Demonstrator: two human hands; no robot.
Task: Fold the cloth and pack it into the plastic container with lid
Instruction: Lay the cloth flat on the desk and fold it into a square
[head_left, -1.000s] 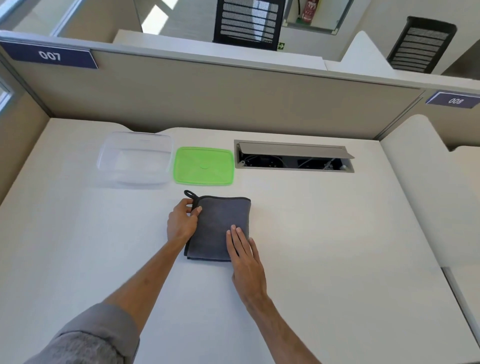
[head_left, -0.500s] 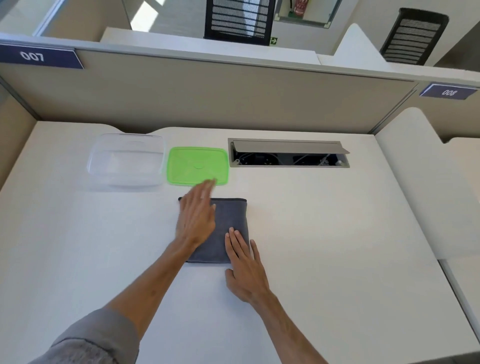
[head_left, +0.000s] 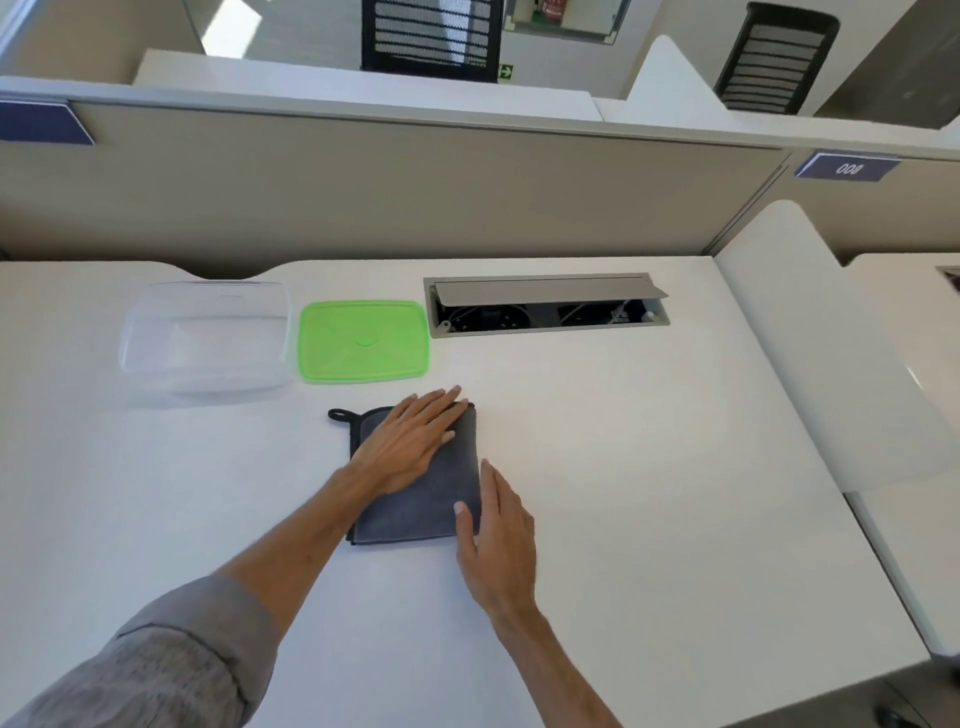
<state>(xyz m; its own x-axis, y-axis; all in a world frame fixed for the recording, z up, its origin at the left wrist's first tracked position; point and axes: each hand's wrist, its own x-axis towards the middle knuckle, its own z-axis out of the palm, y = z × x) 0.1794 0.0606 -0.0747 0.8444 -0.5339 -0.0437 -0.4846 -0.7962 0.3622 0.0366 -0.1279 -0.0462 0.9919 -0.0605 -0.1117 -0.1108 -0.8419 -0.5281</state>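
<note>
A folded dark grey cloth (head_left: 421, 512) lies on the white desk, its hanging loop sticking out at the far left corner. My left hand (head_left: 410, 444) rests flat on the cloth's far half, fingers stretched toward its far right corner. My right hand (head_left: 496, 540) lies flat at the cloth's near right edge, thumb on the fabric. Neither hand grips anything. The clear plastic container (head_left: 205, 338) stands open at the far left, and its green lid (head_left: 363, 340) lies flat beside it on the right.
A cable hatch (head_left: 545, 306) with its flap raised is sunk into the desk behind the cloth, right of the lid. A beige partition (head_left: 415, 192) closes off the back. A white divider panel (head_left: 810, 364) bounds the desk on the right.
My left hand let go of the cloth's far left corner and swept flat across its top toward the far right corner. My right hand shifted slightly to the cloth's right edge.
</note>
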